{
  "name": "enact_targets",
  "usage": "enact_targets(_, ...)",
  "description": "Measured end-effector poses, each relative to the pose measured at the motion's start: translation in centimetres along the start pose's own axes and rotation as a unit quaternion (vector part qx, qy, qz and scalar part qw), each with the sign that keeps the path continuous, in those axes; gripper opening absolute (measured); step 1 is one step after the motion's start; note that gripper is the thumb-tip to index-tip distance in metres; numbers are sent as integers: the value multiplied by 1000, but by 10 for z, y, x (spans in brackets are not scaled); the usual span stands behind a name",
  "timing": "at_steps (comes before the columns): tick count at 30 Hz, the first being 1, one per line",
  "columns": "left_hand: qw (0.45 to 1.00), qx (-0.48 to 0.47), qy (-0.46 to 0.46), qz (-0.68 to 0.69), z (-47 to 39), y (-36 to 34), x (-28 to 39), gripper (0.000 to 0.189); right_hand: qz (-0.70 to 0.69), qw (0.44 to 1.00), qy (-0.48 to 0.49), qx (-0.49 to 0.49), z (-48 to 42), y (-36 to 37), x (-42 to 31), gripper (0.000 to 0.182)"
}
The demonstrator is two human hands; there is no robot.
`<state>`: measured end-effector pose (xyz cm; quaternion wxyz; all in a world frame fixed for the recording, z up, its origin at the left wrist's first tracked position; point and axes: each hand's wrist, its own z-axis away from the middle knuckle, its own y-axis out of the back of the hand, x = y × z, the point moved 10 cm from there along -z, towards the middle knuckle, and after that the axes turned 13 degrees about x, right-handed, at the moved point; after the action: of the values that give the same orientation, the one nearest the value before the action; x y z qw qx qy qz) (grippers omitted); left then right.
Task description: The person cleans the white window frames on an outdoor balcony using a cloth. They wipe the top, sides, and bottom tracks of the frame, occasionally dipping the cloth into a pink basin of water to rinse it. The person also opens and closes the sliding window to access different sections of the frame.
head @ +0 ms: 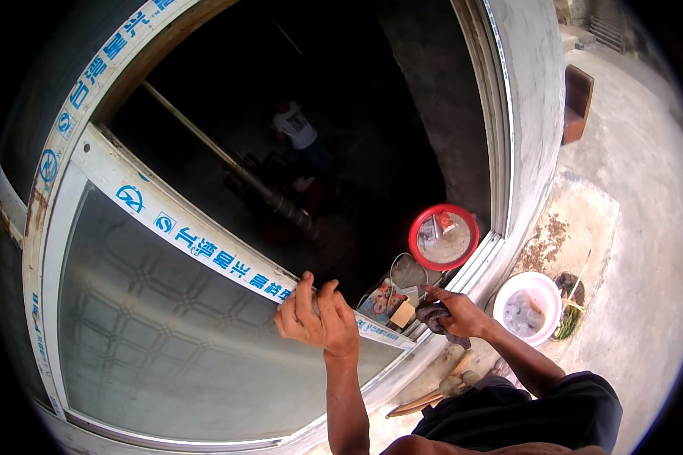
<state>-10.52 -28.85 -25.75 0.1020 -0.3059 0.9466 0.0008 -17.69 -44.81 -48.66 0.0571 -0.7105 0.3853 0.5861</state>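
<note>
My left hand grips the upright edge of a sliding window sash, its fingertips curled over the side. Protective film with blue print covers that sash rail, and its glass pane is patterned and frosted. In my right hand is a bunched dark cloth, held at the window sill beside the lower sash corner. A metal sill track runs past that hand. The part of the cloth under my fingers is hidden.
Inside the opening sit a red-rimmed round tray, a yellow block and a patterned box. A person stands in the dark room. Outside are a pale basin with water, greenery in a basket and a brown chair.
</note>
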Motion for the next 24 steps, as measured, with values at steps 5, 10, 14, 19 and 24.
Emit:
enact_targets(5,1000,-5,-1,2,1,-1,-1,17,38,999,4,10,13,-5,3,70)
enact_targets(10,1000,-4,-2,10,-2,-1,0,18,34,999,0,18,12,-6,1,67)
enact_targets(14,1000,-3,-8,5,0,0,-1,17,24,999,11,22,13,-8,-12,66)
enact_targets(19,1000,4,-12,3,3,-2,-1,14,32,999,29,27,10,-6,-20,66)
enact_targets(24,998,-58,17,29,8,3,5,12,24,999,-3,30,1,5,-23,70)
